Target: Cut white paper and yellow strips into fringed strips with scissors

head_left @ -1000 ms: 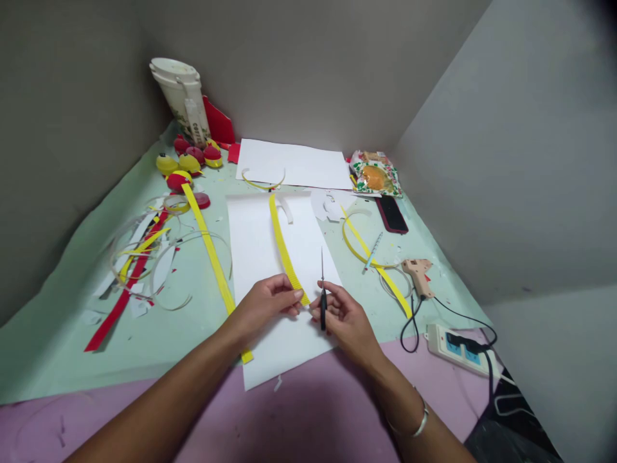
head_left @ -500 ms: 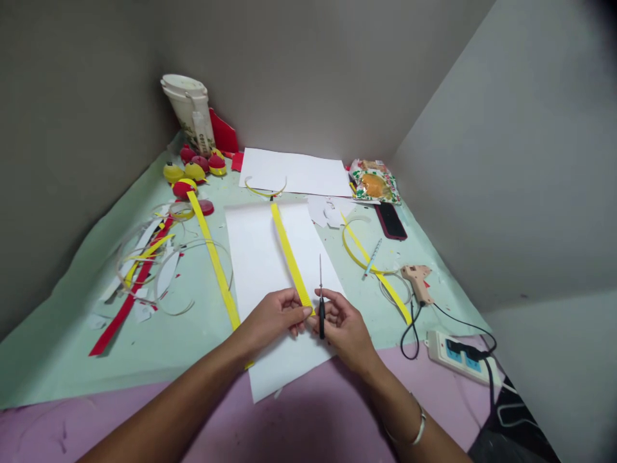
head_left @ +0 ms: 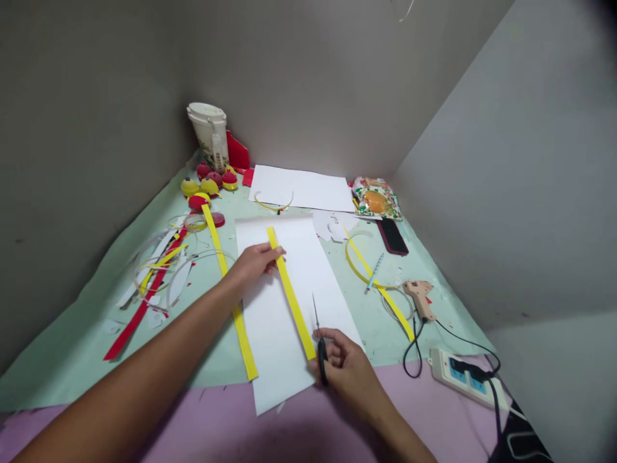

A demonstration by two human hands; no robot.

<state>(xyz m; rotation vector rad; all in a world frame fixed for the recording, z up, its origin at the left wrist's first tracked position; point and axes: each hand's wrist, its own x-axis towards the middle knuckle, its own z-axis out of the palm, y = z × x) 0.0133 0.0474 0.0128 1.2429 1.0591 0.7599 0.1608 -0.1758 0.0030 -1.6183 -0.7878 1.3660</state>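
Observation:
A long yellow strip (head_left: pixel 292 296) slants over a white sheet of paper (head_left: pixel 277 392). My left hand (head_left: pixel 260 262) pinches it close to its far end. Small scissors with black handles (head_left: pixel 322 363) are in my right hand (head_left: pixel 344 360), their thin blades pointing away from me. The strip's near end lies right beside the scissors and the right fingertips; whether those fingers also grip it, I cannot tell. Another yellow strip (head_left: pixel 245 344) runs along the paper's left edge, partly behind my left forearm.
Left are a red strip (head_left: pixel 137 318), scraps, clear rings and red-yellow balls (head_left: pixel 199 202). Behind stand a white cup (head_left: pixel 208 132) and a white sheet (head_left: pixel 301 186). Right are a yellow band (head_left: pixel 355 258), pen (head_left: pixel 375 271), phone (head_left: pixel 393 236), snack packet (head_left: pixel 377 199), glue gun (head_left: pixel 419 296) and power strip (head_left: pixel 463 376).
My left hand has moved from the yellow strip's near end up to near its far end. The right hand still holds the scissors by the near end. The view has tilted up slightly.

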